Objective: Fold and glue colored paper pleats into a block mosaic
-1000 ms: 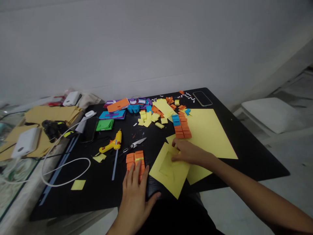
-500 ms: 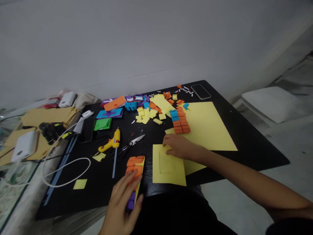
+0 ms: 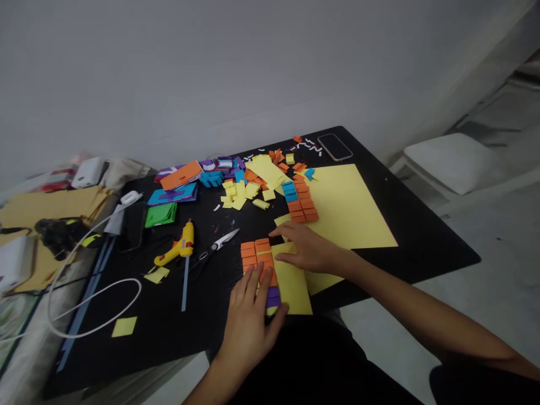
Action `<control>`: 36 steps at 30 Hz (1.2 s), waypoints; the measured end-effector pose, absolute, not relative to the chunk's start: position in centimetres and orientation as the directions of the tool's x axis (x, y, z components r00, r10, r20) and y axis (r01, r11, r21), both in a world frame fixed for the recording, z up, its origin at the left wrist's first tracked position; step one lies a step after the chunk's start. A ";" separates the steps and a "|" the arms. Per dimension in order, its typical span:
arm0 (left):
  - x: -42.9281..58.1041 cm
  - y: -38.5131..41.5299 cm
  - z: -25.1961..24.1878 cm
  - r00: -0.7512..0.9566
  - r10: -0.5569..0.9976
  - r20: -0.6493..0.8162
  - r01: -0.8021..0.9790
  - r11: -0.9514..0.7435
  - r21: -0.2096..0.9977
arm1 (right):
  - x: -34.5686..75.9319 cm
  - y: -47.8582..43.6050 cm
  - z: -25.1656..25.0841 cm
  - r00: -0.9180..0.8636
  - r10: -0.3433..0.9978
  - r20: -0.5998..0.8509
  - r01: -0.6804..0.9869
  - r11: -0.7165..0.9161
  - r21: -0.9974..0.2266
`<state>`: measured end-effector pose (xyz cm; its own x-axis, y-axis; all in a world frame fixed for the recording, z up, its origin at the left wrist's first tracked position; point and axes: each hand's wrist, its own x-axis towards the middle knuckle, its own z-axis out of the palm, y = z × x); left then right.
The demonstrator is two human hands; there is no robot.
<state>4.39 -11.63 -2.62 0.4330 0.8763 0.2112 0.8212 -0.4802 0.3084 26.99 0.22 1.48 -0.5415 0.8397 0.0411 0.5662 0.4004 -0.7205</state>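
My left hand (image 3: 248, 320) lies palm down with its fingers stretched over the lower part of a panel of folded paper pieces (image 3: 262, 246), orange with purple ones at the lower end. The panel lies flat over the left part of a small yellow paper sheet (image 3: 295, 287). My right hand (image 3: 310, 247) rests at that sheet's upper edge, thumb and forefinger apart, holding nothing I can see. Just beyond it, a second group of blue and orange folded pieces (image 3: 301, 202) sits on a large yellow sheet (image 3: 350, 214).
Left of the panel lie scissors (image 3: 225, 239), a yellow glue gun (image 3: 187, 242) and a white cable (image 3: 137, 292). Yellow paper bits (image 3: 236, 194), green paper (image 3: 161, 215) and an orange stack (image 3: 181, 175) are farther back. A phone (image 3: 335, 147) lies at the far right.
The panel has moved right and been laid flat over the small yellow sheet, with my left hand following it. My right hand stays by the sheet's upper edge. The view has shifted slightly.
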 end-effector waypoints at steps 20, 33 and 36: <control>1.8 -12.0 -2.4 0.551 0.811 0.198 0.741 -0.584 0.332 | 26.5 -4.5 -3.7 -0.366 0.895 0.256 0.571 0.433 -0.697; 1.7 -11.9 -2.3 0.557 0.807 0.197 0.743 -0.590 0.317 | 25.8 -6.8 -2.6 -0.473 0.804 0.359 0.486 0.579 -0.655; 1.7 -11.9 -2.3 0.566 0.801 0.196 0.735 -0.598 0.320 | 26.2 -7.3 -2.3 -0.517 0.794 0.321 0.485 0.580 -0.654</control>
<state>1.67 -11.85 -2.28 0.5657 0.8009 0.1963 0.7351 -0.5976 0.3202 26.25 -7.33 -2.34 -0.5170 0.7936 0.3208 0.4853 0.5805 -0.6539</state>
